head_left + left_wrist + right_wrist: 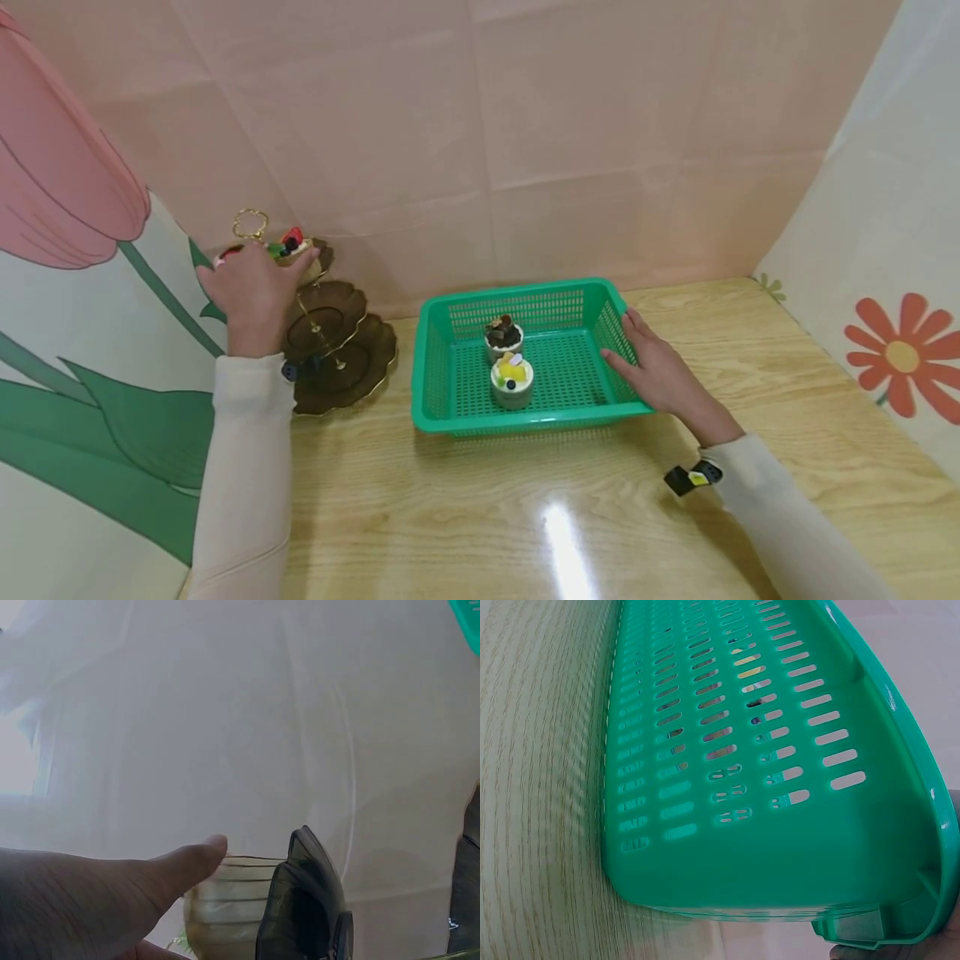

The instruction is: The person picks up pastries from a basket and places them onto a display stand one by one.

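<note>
My left hand (251, 292) is at the top tier of a dark brown tiered stand (378, 354) with a gold ring handle. Its thumb presses the side of a small fruit-topped cupcake (306, 260); the other fingers are mostly hidden. The left wrist view shows the ribbed cupcake side (232, 907) against the dark scalloped plate (300, 900). With the thumb inside and fingers outside, my right hand (663, 371) grips the right end of a green plastic basket (525, 423). In the basket sit a chocolate-topped cupcake (505, 335) and a yellow-fruit-topped cupcake (512, 385).
The stand and basket rest on a light wood-grain table (435, 517), the stand left of the basket. A pink cloth backdrop (585, 125) rises behind them. Side panels carry a printed tulip (67, 175) and a red flower (900, 357).
</note>
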A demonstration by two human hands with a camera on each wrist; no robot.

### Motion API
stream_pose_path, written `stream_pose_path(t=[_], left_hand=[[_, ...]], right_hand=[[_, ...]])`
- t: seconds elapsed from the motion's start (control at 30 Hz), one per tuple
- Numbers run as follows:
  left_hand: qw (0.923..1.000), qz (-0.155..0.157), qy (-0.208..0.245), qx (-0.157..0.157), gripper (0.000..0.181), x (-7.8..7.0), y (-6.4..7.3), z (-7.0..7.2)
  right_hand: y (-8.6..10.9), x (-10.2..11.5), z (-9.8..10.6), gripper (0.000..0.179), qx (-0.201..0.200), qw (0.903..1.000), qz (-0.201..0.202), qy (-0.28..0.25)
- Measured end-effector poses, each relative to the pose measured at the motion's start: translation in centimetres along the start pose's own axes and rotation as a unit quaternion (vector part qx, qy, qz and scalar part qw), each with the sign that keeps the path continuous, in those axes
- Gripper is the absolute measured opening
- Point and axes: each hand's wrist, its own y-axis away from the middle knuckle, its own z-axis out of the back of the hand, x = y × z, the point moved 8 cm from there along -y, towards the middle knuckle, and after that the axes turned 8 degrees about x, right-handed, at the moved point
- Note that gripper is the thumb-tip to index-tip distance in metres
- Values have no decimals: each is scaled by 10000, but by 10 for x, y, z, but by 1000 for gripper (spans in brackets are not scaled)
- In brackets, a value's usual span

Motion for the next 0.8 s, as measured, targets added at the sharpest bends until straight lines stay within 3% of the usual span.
stream_pose_path(t=[0.27,0.5,0.8], left_hand=[[9999,-25,119,-86,80,0,3,1],[9999,-12,116,-77,84,4,8,0],[9996,36,268,-74,81,6,23,6]], right_hand=[[1,-2,0,80,-27,10000,-7,-18],[0,-2,-1,80,16,10000,-8,16],[-1,0,0,80,5,10000,-4,36]])
